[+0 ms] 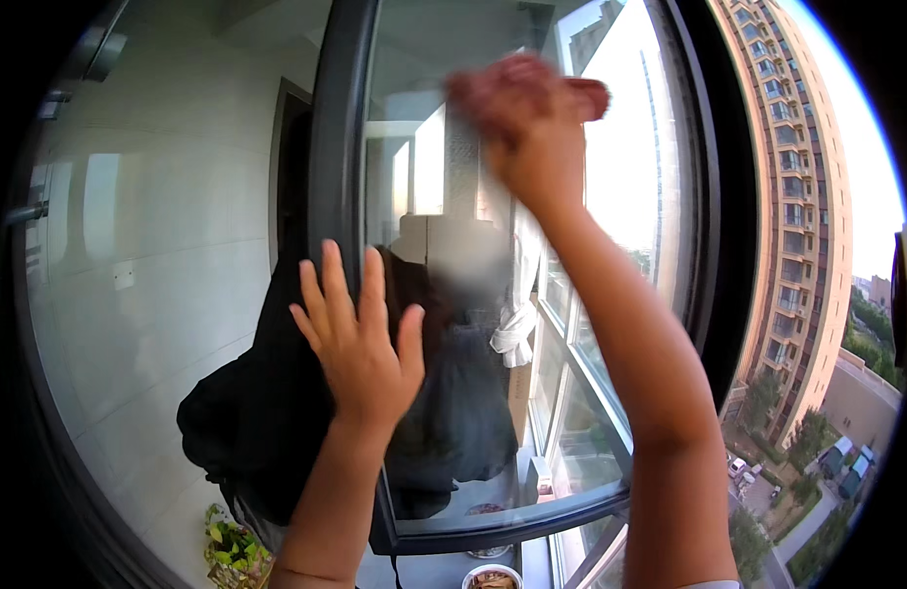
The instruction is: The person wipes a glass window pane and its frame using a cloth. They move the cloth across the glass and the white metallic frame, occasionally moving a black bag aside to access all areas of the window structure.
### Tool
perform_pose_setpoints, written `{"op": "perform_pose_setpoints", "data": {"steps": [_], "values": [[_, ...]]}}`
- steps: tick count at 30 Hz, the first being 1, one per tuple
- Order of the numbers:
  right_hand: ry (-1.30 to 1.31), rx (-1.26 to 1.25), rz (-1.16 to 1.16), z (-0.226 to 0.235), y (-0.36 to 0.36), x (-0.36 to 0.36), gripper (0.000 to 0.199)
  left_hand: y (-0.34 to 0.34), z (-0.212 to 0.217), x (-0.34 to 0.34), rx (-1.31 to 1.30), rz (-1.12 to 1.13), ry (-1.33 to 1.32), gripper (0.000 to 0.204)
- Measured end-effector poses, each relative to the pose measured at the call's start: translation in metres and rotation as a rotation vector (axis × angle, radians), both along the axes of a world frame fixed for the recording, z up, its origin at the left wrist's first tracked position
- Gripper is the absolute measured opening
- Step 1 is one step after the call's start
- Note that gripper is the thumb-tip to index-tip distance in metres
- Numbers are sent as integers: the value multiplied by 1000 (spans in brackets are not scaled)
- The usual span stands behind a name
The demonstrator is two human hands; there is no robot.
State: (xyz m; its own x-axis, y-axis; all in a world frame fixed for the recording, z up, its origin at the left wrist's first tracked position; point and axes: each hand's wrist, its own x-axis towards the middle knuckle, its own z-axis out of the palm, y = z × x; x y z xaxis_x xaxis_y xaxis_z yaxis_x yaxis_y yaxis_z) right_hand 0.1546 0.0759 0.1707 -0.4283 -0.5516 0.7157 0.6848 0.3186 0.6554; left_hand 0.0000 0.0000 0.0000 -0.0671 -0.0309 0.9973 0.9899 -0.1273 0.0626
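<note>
A dark-framed window sash [342,147] stands swung out in front of me, its glass pane [591,432] partly see-through and partly reflecting. My right hand [537,147] is raised to the upper part of the pane, pressing a reddish-brown cloth [507,93] against the glass; hand and cloth are blurred by motion. Lower down, my left hand [360,334] lies with fingers spread against the sash's left frame and the edge of the glass, holding nothing.
Black fabric [247,422] hangs behind the sash on the left, before a pale tiled wall [169,245]. Below are a leafy potted plant [233,545] and a white bowl [493,577] with brown contents. At right, a tall apartment building [792,196] rises outdoors, far above ground level.
</note>
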Motion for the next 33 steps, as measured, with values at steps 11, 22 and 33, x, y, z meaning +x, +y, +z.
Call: {"op": "perform_pose_setpoints", "data": {"steps": [11,22,33], "values": [[994,-411,-419,64,23,202,59,11,101,2,139,86,103,59],[-372,74,168,96,-5,18,46,20,167,-5,69,307,210,44],[1341,-420,-266,199,37,224,39,17,197,-15,99,234,362,50]]}}
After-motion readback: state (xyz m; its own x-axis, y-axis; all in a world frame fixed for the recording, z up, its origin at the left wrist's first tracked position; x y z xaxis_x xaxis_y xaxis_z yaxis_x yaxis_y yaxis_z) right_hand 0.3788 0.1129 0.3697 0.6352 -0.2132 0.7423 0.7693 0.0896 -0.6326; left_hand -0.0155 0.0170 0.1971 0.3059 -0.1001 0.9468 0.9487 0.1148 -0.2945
